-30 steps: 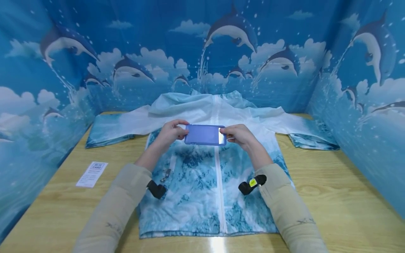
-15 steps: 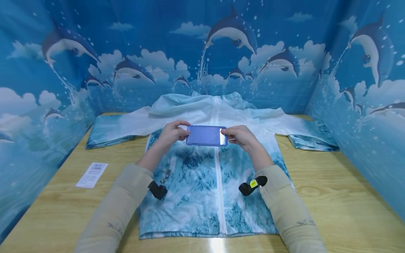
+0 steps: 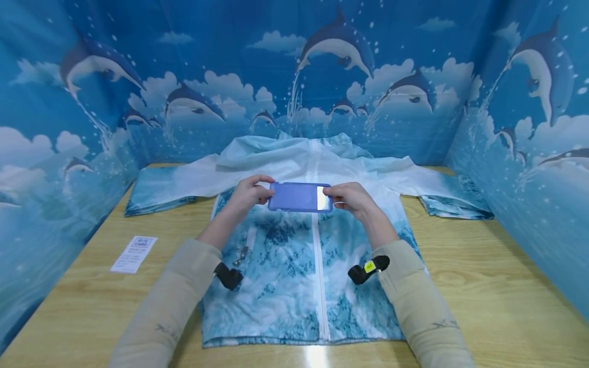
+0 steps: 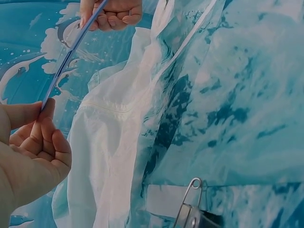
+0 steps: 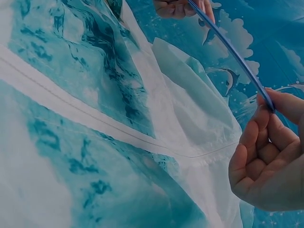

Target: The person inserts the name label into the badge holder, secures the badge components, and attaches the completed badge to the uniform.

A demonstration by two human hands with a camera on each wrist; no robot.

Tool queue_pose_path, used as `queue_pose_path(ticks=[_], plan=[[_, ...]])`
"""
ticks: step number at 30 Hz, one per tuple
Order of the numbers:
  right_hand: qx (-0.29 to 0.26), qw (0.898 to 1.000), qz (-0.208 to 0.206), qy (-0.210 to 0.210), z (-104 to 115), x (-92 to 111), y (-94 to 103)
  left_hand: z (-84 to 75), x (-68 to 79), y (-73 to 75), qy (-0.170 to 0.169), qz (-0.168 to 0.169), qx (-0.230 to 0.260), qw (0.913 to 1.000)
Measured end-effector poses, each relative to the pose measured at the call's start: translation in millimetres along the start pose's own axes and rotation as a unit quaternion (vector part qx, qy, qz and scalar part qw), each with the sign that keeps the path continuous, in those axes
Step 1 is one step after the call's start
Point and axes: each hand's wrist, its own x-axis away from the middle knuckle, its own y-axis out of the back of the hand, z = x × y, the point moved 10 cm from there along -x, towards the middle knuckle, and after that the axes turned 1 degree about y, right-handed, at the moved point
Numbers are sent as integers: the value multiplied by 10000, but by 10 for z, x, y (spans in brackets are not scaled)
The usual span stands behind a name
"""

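A: What is new?
B: Just a little bit. The person's right hand [image 3: 352, 198] sits a tiny way farther right than a second ago, and the bright white patch [image 3: 322, 202] at the right end of the flat purple case that looks like plastic [image 3: 294, 197] looks a bit wider.

A: So what does that mean?
B: I think the work has hardly moved on. Both hands are still busy with the case, maybe pulling it a little.

A: How do the fingers hold it?
B: The left hand [image 3: 248, 195] pinches the left end with thumb and pointer. The right hand pinches the right end the same way. The other fingers curl in.

A: Where is the case?
B: Up in the air, over the middle of the blue and white cloth jacket [image 3: 271, 291], not touching it. Its long side goes left to right.

A: What does it look like?
B: A thin box shape with round corners. From the side it is like a bent strip. I can't tell if the white is a card or shine.
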Motion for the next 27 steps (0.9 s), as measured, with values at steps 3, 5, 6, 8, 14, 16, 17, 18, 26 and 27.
queue_pose_path(ticks=[3, 5, 6, 8, 14, 16, 17, 18, 26, 27], plan=[[-7, 10000, -36, -50, -14, -12, 5, 8, 1, 9, 5, -4, 21, 10000], [2, 10000, -17, -64, -14, -12, 1, 12, 3, 14, 3, -12, 15, 10000], [5, 10000, -14, -78, -15, -9, 2, 14, 4, 14, -4, -9, -2, 10000], [28, 10000, 27, -88, -16, -2, 0, 24, 0, 13, 3, -5, -11, 10000], [7, 9999, 38, -131, -22, 12, 11, 40, 0, 11, 6, -36, -38, 10000], [-17, 9999, 23, -138, -20, 14, 18, 39, 0, 11, -12, -34, -21, 10000], [-24, 9999, 17, -136, -17, 15, 21, 36, -1, 11, -28, -25, -28, 10000], [-27, 9999, 14, -137, -15, 18, 25, 36, -3, 12, -31, -23, -23, 10000], [-30, 9999, 52, -111, -14, 25, 35, 31, -5, 16, -40, 7, -35, 10000], [-22, 9999, 52, -122, -20, 25, 37, 31, -3, 13, -42, 23, -50, 10000]])
